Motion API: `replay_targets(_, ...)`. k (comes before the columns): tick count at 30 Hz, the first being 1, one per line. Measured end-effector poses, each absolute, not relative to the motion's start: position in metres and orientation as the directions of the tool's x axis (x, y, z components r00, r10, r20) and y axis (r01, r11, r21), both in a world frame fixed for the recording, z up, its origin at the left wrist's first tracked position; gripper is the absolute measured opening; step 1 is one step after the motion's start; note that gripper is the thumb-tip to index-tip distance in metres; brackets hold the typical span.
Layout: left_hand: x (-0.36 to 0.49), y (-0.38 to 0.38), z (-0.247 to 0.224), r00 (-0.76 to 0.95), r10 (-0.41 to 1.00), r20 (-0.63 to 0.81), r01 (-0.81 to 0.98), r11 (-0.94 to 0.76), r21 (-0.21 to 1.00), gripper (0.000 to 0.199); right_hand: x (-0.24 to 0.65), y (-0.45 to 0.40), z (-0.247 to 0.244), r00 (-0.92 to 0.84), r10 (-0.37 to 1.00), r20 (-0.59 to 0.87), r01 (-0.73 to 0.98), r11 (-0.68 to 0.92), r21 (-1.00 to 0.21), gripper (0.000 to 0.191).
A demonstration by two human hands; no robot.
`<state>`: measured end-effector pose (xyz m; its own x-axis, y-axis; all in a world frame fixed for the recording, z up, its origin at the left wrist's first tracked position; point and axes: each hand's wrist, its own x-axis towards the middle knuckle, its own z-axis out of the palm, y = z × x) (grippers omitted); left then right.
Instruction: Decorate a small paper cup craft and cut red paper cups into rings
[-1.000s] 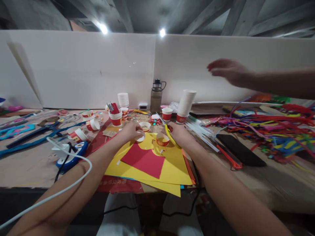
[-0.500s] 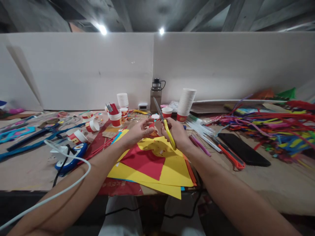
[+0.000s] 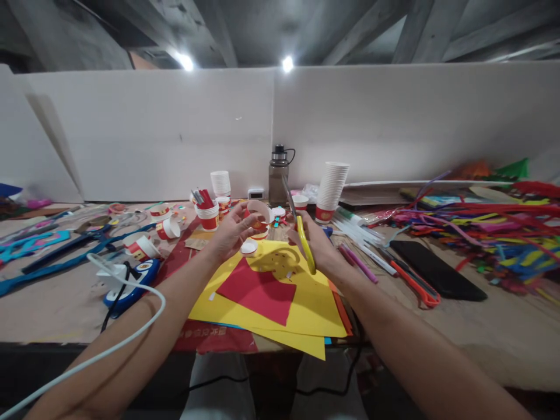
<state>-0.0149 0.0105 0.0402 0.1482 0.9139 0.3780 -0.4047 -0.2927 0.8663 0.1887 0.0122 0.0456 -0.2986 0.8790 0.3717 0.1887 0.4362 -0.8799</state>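
Note:
My left hand [image 3: 234,232] holds a red and white paper cup piece [image 3: 261,214], its curved wall tilted between thumb and fingers. My right hand [image 3: 310,236] is closed on scissors with yellow handles [image 3: 305,242], their blades pointing up and away. Just below the cup piece a small white disc [image 3: 249,247] sits at the edge of the yellow paper [image 3: 306,297]. Red paper [image 3: 260,291] lies on the yellow sheets, with small scraps around it.
Behind stand a bottle [image 3: 278,178], a tall cup stack [image 3: 332,189] and a cup of red pens [image 3: 206,213]. To the right lie a black phone [image 3: 437,269], an orange cutter [image 3: 417,286] and colourful strips [image 3: 490,227]. A blue power strip [image 3: 133,289] with a white cable is at left.
My hands have moved apart. The cup piece is now in my left hand, away from my right, and the white disc shows on the paper below.

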Motion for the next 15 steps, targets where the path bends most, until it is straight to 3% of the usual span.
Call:
replay_targets(6, -0.006, 0.009, 0.031, 0.184, 0.905, 0.383, -0.375, -0.296, 0.879, 0.049, 0.186, 0.008, 0.047, -0.221, 0.902, 0.372, 0.064, 0.394, -0.917, 0.035)
replay_targets(11, 0.005, 0.002, 0.027, 0.257, 0.885, 0.387, -0.244, -0.328, 0.912, 0.058, 0.182, 0.008, 0.042, -0.207, 0.883, 0.421, 0.095, 0.446, -0.890, 0.037)
replay_targets(15, 0.006, 0.000, 0.028, 0.271, 0.885, 0.378, -0.247, -0.316, 0.916, 0.055, 0.182, 0.009, 0.040, -0.179, 0.913, 0.367, 0.095, 0.387, -0.917, 0.029)
